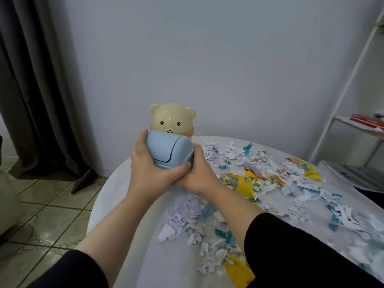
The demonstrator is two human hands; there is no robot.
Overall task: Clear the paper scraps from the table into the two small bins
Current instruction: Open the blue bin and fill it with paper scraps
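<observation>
A small light-blue bin point(168, 149) with a swing lid is held above the far left part of the white round table point(133, 235). My left hand point(149, 169) grips its left side, thumb across the front. My right hand point(199, 173) holds it from the right and beneath. Just behind it stands a cream bear-shaped bin point(172, 119), its lower half hidden by the blue one. Several torn paper scraps point(270, 183), white, blue and yellow, cover the table's middle and right, with another heap point(199, 225) under my forearms.
A dark curtain point(41, 90) hangs at the left over a tiled floor point(52, 215). At the right, a white metal shelf point(353, 125) carries a red item. A grey wall stands behind the table.
</observation>
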